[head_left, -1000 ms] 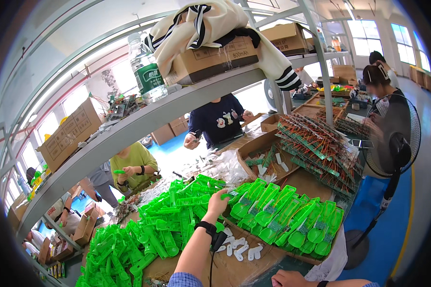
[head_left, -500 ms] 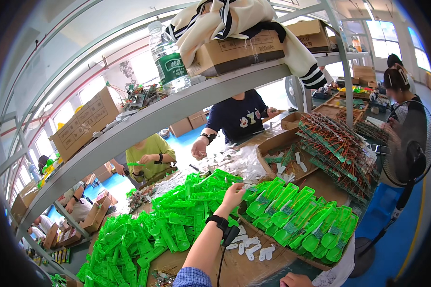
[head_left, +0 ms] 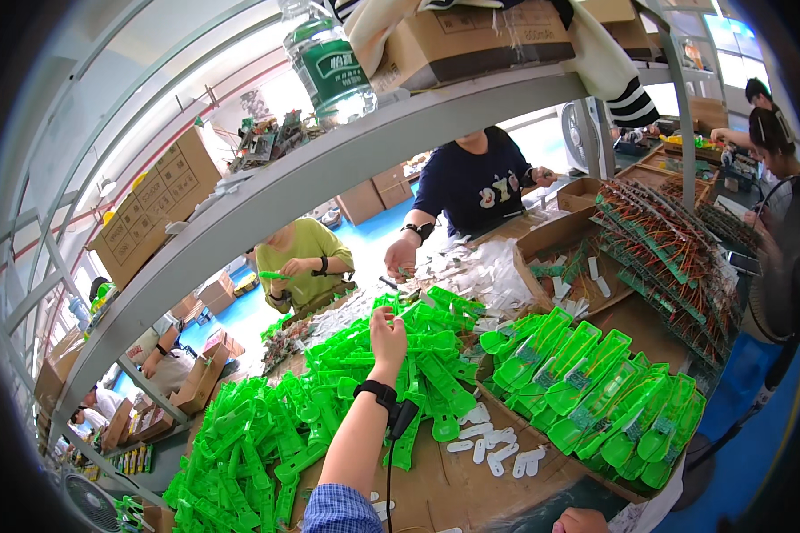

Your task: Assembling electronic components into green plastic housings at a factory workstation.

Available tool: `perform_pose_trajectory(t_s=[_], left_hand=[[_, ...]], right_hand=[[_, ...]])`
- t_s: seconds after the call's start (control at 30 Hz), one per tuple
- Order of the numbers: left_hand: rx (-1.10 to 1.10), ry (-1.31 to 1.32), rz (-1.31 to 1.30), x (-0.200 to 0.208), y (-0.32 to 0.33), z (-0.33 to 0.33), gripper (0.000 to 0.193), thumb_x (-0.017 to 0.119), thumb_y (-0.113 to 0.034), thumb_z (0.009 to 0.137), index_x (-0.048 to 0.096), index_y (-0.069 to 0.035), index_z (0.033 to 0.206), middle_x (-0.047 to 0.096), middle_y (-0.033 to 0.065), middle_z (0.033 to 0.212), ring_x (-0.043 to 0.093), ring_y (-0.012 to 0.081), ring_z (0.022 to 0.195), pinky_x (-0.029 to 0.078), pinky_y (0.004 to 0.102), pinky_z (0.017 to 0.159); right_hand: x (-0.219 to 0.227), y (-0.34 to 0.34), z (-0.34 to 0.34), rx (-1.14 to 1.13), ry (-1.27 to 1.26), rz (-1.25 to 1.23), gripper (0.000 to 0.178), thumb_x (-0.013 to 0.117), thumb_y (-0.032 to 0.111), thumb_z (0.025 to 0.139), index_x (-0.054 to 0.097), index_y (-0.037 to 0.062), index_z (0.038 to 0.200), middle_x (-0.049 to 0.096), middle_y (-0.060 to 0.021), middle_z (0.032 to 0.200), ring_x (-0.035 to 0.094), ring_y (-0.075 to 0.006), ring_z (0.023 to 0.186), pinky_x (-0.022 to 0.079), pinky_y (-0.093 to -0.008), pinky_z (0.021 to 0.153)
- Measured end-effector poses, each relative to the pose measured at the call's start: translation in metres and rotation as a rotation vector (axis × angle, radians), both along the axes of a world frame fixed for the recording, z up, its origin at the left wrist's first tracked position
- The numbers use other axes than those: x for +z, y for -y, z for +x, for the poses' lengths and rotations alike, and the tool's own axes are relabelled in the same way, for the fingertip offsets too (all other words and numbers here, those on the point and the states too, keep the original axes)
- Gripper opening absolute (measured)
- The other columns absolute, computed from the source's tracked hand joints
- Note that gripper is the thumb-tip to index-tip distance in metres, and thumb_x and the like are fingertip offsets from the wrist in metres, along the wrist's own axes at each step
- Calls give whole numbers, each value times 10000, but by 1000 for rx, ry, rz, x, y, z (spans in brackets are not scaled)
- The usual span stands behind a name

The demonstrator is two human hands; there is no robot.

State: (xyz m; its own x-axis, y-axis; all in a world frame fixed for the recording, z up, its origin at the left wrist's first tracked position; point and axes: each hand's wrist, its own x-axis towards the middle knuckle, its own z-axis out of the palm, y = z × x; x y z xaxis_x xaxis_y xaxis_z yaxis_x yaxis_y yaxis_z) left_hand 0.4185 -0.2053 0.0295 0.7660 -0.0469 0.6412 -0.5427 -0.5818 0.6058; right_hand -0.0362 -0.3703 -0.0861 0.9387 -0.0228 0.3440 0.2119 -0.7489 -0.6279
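My left hand (head_left: 388, 341), with a black band on the wrist, reaches over the heap of bright green plastic shells (head_left: 338, 382). Its fingers are half curled and apart, and nothing shows between them. At the lower edge my right hand (head_left: 581, 521) is mostly cut off; its fingers look curled in, and whatever they may hold is hidden. Between the two hands lie several small white plastic pieces (head_left: 498, 449). A carton (head_left: 560, 464) to the right is filled with upright green shells (head_left: 587, 391) fitted with small circuit boards and wires.
Stacked circuit boards with orange wires (head_left: 662, 266) rise at the right, beside an open box (head_left: 542, 289). A grey shelf (head_left: 267, 191) crosses overhead, bearing a bottle (head_left: 329, 67) and cartons. Two people (head_left: 476, 191) work across the table. A black fan (head_left: 778, 293) stands at the right.
My left hand has moved left and forward, from beside the carton to over the green heap. The whole view has shifted, so the table sits further right and lower shelf parts show.
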Motion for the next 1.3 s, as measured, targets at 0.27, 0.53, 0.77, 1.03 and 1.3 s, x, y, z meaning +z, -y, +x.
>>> perform_pose_trajectory(t_s=[0.27,0.53,0.77,1.03,1.3], left_hand=[[-40,93,71,13,16,33,475,587,-112,775,406,-92,1214,441,184,1078,532,234,821,465,313,718],[-33,223,87,11,26,69,254,615,-83,743,587,-62,994,556,130,873,564,240,756,462,322,699],[-122,322,-54,27,16,49,141,576,4,757,602,-7,895,560,110,857,590,202,742,497,283,630],[-548,45,-400,72,20,-73,227,588,27,781,543,28,1004,495,48,953,536,99,813,454,216,742],[-750,-84,-572,83,17,-109,242,586,-1,801,517,3,1032,514,33,939,503,92,876,426,217,769]], right_hand=[[6,-3,2,-27,-35,16,161,503,180,780,494,69,664,465,-112,671,493,-306,589,408,-398,521],[5,-3,7,-32,-21,28,161,510,193,780,509,81,664,471,-96,672,494,-288,582,407,-386,513],[7,-3,9,-25,-23,45,170,531,198,767,497,85,644,462,-96,651,487,-290,566,403,-384,502],[3,0,11,-43,-8,30,180,536,188,760,473,85,627,455,-105,642,481,-299,557,393,-398,490],[12,-1,15,-52,0,43,180,532,172,764,472,79,621,453,-105,636,478,-299,554,393,-397,492]])
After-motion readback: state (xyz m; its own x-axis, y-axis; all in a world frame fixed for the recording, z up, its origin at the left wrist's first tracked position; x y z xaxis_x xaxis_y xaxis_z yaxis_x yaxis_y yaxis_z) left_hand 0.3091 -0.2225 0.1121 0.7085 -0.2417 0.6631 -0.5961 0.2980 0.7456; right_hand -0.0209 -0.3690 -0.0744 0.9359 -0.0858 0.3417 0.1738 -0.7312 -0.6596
